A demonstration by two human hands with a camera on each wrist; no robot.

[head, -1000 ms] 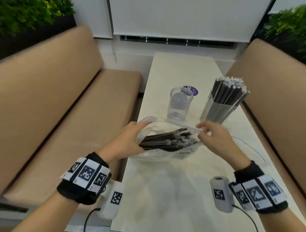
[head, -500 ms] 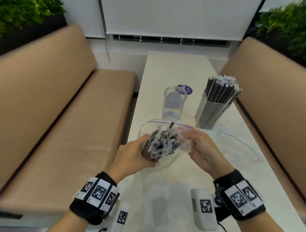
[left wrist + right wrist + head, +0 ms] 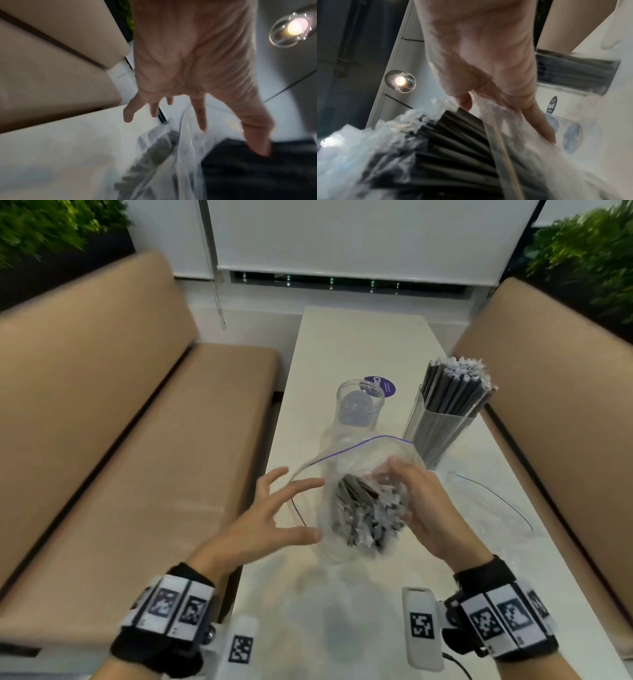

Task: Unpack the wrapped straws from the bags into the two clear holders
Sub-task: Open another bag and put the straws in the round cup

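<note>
A clear zip bag [image 3: 346, 463] stands upright above the table's near part with a bundle of dark wrapped straws [image 3: 368, 513] inside it. My right hand [image 3: 416, 503] grips the bundle through the bag's right side; the right wrist view shows its fingers [image 3: 537, 119] curled against the plastic and the straws [image 3: 453, 143]. My left hand [image 3: 274, 518] hovers just left of the bag, fingers spread, holding nothing; its spread fingers [image 3: 199, 117] show in the left wrist view beside the bag [image 3: 185, 148]. Behind stand an empty round clear holder [image 3: 359, 409] and a square clear holder [image 3: 438, 433] full of straws.
The white table [image 3: 363, 344] runs away from me between two tan benches [image 3: 102, 419]. A second, flattened clear bag [image 3: 493, 508] lies on the table at the right. A purple round sticker [image 3: 385, 386] sits behind the round holder.
My left hand has let go of the bagged bundle and opened, moving slightly left. The right hand now holds the upright bag alone. The view has shifted a little.
</note>
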